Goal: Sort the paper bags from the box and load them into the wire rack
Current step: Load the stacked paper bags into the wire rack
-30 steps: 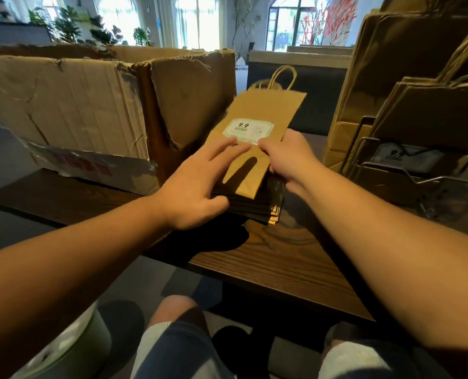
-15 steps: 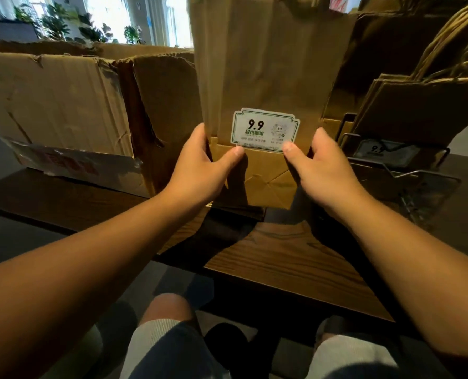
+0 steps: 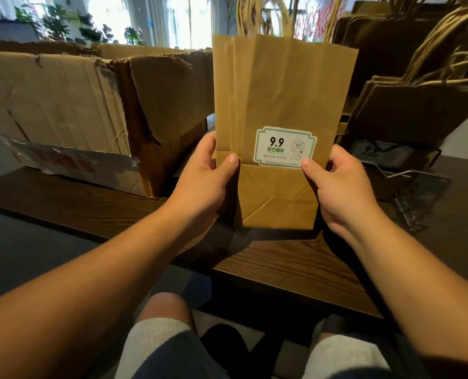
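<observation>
the left hand [image 3: 204, 175] and the right hand [image 3: 342, 184] hold a stack of paper bags [image 3: 284, 105] upright above the near edge of the wooden table [image 3: 287, 266], at the centre of the view. each hand grips one lower side of the stack, thumb curled over the front face and the other fingers hidden behind the paper. the left thumb presses just beside the folded bottom flap; the right thumb touches the lower right corner of the white label [image 3: 284, 147] printed "9.9". several bags are fanned slightly, their left edges staggered, and twisted paper handles [image 3: 263, 17] rise from the top at 12 o'clock.

at 9 to 10 o'clock of the stack sits the torn cardboard box [image 3: 63, 110], open at the top, a strip of tape peeling along its near lower edge. the held stack covers part of the box's right wall.

at 3 o'clock stands the wire rack [image 3: 407, 175], already holding bags [image 3: 418, 113] that lean back, their cord handles splayed toward 1 o'clock. one racked bag shows a similar label, in shadow. the right hand partly blocks the rack's near left corner.

at 6 o'clock the person's knees [image 3: 162, 310] show below the table edge. potted plants [image 3: 55, 23] and bright windows lie at 11 o'clock.
</observation>
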